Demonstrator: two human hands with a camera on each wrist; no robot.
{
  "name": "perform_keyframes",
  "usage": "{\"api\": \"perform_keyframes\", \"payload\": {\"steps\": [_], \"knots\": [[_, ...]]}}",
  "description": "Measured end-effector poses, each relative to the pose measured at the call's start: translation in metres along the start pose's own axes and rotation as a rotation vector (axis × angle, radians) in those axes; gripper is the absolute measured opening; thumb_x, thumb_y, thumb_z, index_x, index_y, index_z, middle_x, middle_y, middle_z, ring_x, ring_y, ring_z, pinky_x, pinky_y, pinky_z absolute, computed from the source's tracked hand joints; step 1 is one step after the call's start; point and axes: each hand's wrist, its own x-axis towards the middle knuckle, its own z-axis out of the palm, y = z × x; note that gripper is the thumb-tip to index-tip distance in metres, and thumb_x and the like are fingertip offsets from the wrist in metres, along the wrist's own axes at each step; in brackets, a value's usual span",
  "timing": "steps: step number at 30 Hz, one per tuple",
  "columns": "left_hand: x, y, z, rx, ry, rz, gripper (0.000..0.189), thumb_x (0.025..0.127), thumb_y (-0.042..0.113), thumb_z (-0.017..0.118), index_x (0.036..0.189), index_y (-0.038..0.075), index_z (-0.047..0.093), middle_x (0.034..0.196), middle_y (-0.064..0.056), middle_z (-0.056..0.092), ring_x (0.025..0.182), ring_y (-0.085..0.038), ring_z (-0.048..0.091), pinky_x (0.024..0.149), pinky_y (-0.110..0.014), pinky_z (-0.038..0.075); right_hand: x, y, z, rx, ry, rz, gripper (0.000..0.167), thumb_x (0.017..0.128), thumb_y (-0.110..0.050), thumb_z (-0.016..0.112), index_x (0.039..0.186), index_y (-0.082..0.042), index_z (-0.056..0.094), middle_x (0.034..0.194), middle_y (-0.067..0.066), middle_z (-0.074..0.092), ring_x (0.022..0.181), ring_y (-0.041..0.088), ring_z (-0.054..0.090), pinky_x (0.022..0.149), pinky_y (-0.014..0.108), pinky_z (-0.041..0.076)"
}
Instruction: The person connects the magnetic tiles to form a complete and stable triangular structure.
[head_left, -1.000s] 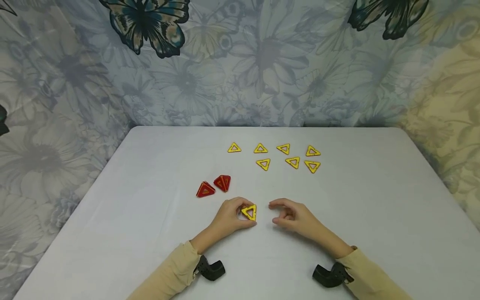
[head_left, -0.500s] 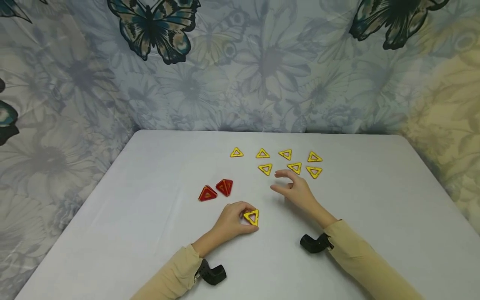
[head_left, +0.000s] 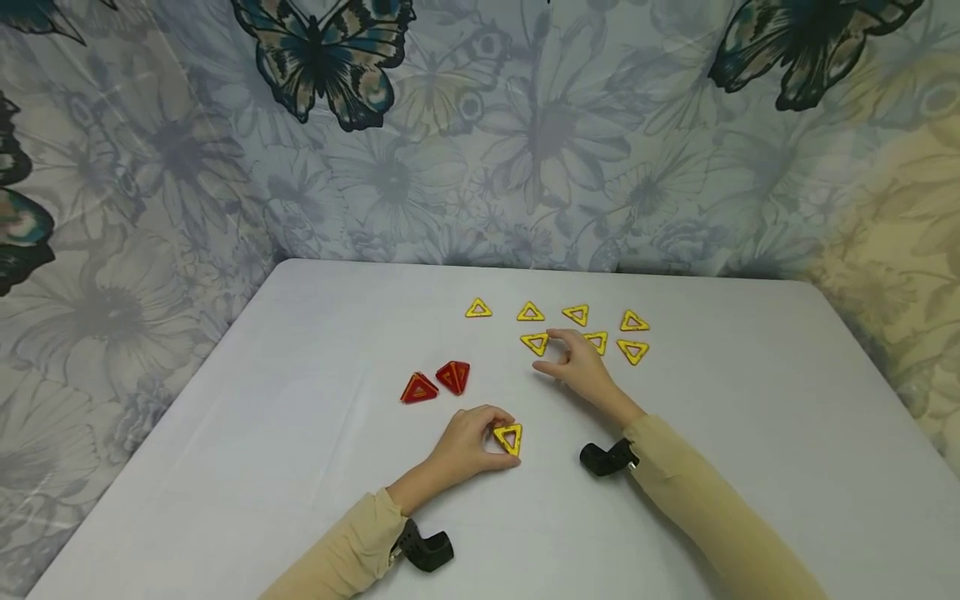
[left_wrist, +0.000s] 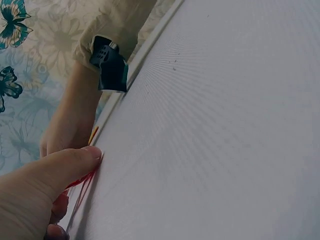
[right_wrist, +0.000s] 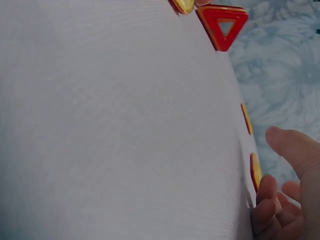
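My left hand (head_left: 467,442) grips a yellow triangular magnetic tile (head_left: 513,428) between thumb and fingers, low over the table. In the left wrist view the thumb (left_wrist: 75,162) covers much of what it holds, and red edges show beside it. Farther forward, my right hand (head_left: 587,371) reaches over the table with thumb and fingers spread apart. Its fingertips are right at the edge of a flat yellow triangular tile (head_left: 534,342). Behind those fingers, another yellow tile (head_left: 598,341) is partly hidden. The right wrist view shows the thumb (right_wrist: 292,147) held away from the fingers.
Two red pyramids (head_left: 418,388) (head_left: 453,377) built of triangular tiles stand left of centre. Several more yellow triangles (head_left: 530,312) lie in loose rows toward the back of the white table (head_left: 247,433). A patterned wall cloth (head_left: 450,167) rises behind its far edge.
My right hand has moved forward from beside the left hand to the near row of yellow tiles. The left hand keeps its hold in nearly the same place. The head view has shifted slightly.
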Motion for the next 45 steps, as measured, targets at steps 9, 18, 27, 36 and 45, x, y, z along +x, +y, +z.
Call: {"api": "perform_keyframes", "payload": {"steps": [9,18,27,36,45], "knots": [[0.001,0.002,0.000,-0.003,-0.021,0.005,0.043,0.069,0.029,0.078,0.103,0.010,0.061,0.098,0.004,0.060,0.090,-0.008,0.053,0.083,-0.034,0.035,0.010,0.008,0.002,-0.151,0.012,-0.048,0.063,0.073,-0.018,0.075,0.122,0.009,0.046,0.121,0.023,0.045,0.093,0.032,0.051,0.082,0.041,0.039],[0.002,0.003,-0.001,-0.038,-0.015,0.017,0.044,0.068,0.030,0.078,0.103,0.009,0.061,0.098,0.004,0.061,0.085,-0.007,0.051,0.078,-0.031,0.035,0.020,0.007,0.002,-0.227,-0.071,0.047,0.070,0.073,-0.028,0.074,0.125,0.009,0.044,0.118,0.025,0.041,0.106,0.036,0.043,0.089,0.045,0.033],[0.002,0.002,-0.002,-0.036,-0.026,0.029,0.042,0.068,0.028,0.079,0.103,0.011,0.062,0.096,0.006,0.061,0.071,-0.005,0.044,0.070,-0.025,0.033,0.022,0.005,0.003,-0.264,-0.094,0.097,0.063,0.077,-0.028,0.071,0.125,0.006,0.048,0.105,0.022,0.042,0.087,0.030,0.046,0.076,0.042,0.038],[0.002,0.001,-0.002,-0.025,0.003,0.064,0.040,0.069,0.025,0.078,0.102,0.009,0.061,0.093,0.006,0.060,0.068,-0.005,0.043,0.068,-0.025,0.033,0.023,0.002,0.003,-0.250,-0.059,0.099,0.049,0.079,-0.021,0.069,0.118,0.005,0.054,0.100,0.020,0.044,0.084,0.030,0.046,0.073,0.042,0.038],[0.001,-0.002,-0.001,-0.034,-0.004,0.030,0.040,0.070,0.026,0.077,0.102,0.010,0.061,0.091,0.008,0.059,0.066,-0.004,0.041,0.068,-0.024,0.033,0.022,0.008,0.005,-0.162,-0.022,0.046,0.038,0.073,-0.018,0.075,0.102,0.001,0.057,0.092,0.016,0.047,0.075,0.026,0.043,0.065,0.037,0.035]]}}
